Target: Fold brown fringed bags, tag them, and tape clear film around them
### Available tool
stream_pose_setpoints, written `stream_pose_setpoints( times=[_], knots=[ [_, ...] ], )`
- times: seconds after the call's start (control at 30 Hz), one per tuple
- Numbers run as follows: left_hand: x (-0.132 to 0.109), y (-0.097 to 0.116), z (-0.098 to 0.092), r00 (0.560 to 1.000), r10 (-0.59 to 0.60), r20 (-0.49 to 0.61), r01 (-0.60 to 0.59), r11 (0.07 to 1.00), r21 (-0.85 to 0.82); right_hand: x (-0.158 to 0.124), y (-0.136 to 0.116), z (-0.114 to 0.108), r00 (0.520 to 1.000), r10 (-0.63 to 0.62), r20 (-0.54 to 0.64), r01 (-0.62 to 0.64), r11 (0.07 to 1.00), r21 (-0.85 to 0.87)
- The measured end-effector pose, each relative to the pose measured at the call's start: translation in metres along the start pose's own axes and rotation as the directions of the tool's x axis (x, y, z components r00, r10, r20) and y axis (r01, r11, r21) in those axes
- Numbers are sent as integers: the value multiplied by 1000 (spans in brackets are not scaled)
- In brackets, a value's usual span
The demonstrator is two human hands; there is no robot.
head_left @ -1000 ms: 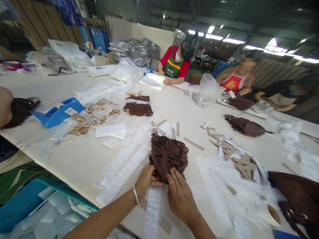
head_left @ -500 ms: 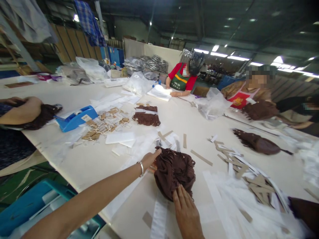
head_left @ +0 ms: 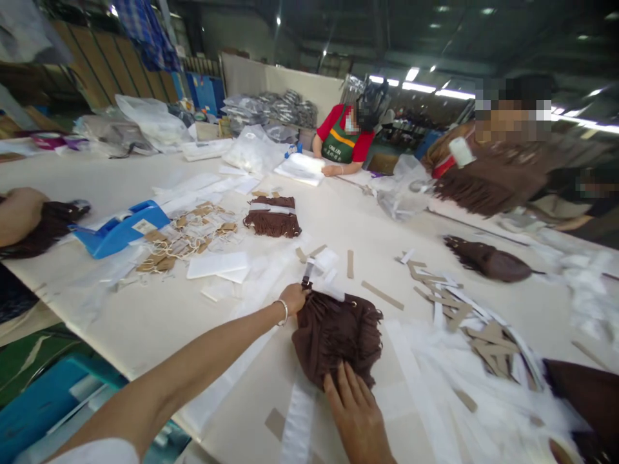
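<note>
Two hands (head_left: 293,299) (head_left: 356,407) on one fringed bag (head_left: 333,332), one tape dispenser (head_left: 123,232)

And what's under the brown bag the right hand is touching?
A white strip on the table reaches the near edge of the brown bag. What lies directly beneath is covered.

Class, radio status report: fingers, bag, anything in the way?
Left fingers at its far left corner, right fingers on near side. Brown fringed bag: lying on table. Tan strips beyond, apparently not blocking.
</note>
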State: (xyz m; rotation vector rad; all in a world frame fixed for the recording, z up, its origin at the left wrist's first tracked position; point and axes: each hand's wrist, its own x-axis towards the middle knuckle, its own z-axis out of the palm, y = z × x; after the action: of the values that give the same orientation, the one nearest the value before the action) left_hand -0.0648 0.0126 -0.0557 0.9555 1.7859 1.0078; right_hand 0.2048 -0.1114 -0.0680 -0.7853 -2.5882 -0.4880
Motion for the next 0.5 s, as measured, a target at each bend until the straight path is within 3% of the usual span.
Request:
stream_pose_setpoints(
  times=[0.13,0.27,0.4,0.5],
  knots=[
    [-13,-9,3,999,-15,-49,18,997,79,-4,-12,13,999,49,16,-49,999,-2],
    [-75,-25,10,991,6,-132,-2,999,35,-10,-21,17,999,39,34,-40,999,20],
    [-140,-48,29,962,193,-195,-205,977,-48,-13,-21,17,995,3,101,-4,1000,7],
    [-156,-60,43,930,280,-238,-294,956,-25,-2,-16,6,994,-9,105,7,1000,23]
  ],
)
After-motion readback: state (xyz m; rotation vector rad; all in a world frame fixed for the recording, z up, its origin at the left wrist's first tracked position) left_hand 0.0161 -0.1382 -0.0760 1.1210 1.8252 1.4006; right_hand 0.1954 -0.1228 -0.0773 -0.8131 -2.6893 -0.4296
